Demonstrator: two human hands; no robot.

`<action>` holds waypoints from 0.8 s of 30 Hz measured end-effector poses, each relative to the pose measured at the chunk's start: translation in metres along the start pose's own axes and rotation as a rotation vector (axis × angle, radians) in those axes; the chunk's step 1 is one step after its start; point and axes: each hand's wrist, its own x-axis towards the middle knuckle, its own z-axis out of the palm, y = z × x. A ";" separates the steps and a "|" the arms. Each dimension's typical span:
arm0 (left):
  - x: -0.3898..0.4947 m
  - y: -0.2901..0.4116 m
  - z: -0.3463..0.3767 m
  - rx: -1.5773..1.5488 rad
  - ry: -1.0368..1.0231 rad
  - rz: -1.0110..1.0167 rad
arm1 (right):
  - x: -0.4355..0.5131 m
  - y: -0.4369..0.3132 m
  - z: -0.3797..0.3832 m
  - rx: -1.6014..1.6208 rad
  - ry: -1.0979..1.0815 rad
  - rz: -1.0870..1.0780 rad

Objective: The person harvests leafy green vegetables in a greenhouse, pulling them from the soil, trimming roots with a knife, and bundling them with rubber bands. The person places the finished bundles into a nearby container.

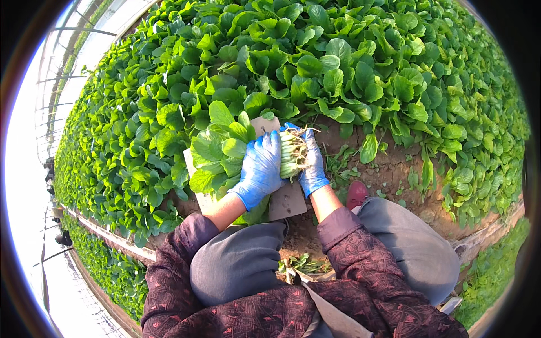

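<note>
A bunch of leafy greens lies sideways between my hands, leaves to the left and pale stems and thin roots to the right. My left hand, in a blue disposable glove, wraps over the stems just below the leaves. Gloved in the same blue, my right hand cups the root end, its fingers passing behind the stems. Under the bunch are flat greyish-brown pieces, perhaps cardboard, with more leaves lying on them. Part of the bunch is hidden by my left hand.
Dense rows of growing greens fill the ground ahead and to both sides. Bare soil with scattered leaves lies right of my hands, near a red shoe. My bent knees flank the work. Greenhouse framing curves along the left.
</note>
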 end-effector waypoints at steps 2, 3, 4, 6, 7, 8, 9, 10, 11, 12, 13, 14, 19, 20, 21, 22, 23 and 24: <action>0.001 -0.002 0.000 -0.016 -0.007 -0.017 | -0.002 -0.008 0.017 -0.058 -0.006 0.027; -0.002 -0.002 0.002 0.008 0.025 -0.016 | -0.003 -0.013 0.020 -0.154 -0.006 0.029; -0.005 -0.002 0.005 0.032 0.056 -0.015 | -0.004 -0.020 0.022 -0.249 -0.007 0.031; -0.008 -0.001 0.009 0.014 0.124 -0.021 | 0.001 -0.035 0.028 -0.405 -0.056 -0.046; -0.008 0.001 0.010 0.057 0.119 -0.020 | -0.001 -0.046 0.034 -0.419 -0.064 -0.094; -0.008 0.002 0.012 0.101 0.114 -0.019 | 0.004 -0.034 0.038 -0.588 -0.104 -0.063; -0.005 0.007 0.010 0.142 0.111 0.001 | 0.008 -0.023 0.035 -0.757 -0.130 -0.046; -0.006 0.008 0.003 0.080 0.038 -0.054 | 0.012 -0.020 0.032 -0.933 -0.156 -0.092; -0.004 0.009 0.002 0.094 0.026 -0.055 | 0.016 -0.018 0.029 -1.005 -0.135 -0.090; -0.004 0.009 0.001 0.109 0.013 -0.063 | 0.014 -0.019 0.032 -0.965 -0.158 -0.070; -0.004 0.008 0.000 0.124 0.000 -0.069 | 0.012 -0.021 0.035 -0.925 -0.179 -0.052; -0.003 0.007 -0.001 0.150 -0.038 -0.066 | 0.011 -0.024 0.038 -0.852 -0.213 -0.040; -0.009 0.006 0.007 -0.027 0.013 -0.133 | -0.012 -0.062 0.005 -0.776 -0.049 -0.140; -0.010 0.006 0.009 -0.038 0.034 -0.130 | -0.013 -0.063 -0.006 -0.801 0.027 -0.152; -0.008 0.007 0.010 -0.049 0.055 -0.119 | -0.011 -0.057 -0.016 -0.715 0.038 -0.169; -0.010 0.006 0.012 -0.013 0.060 -0.123 | -0.014 -0.038 -0.003 -0.574 0.010 -0.127; -0.009 0.003 0.013 -0.036 0.057 -0.130 | -0.016 -0.016 0.016 -0.437 -0.010 -0.099; -0.007 0.002 0.008 -0.053 0.055 -0.129 | -0.007 0.006 0.013 -0.528 -0.159 -0.180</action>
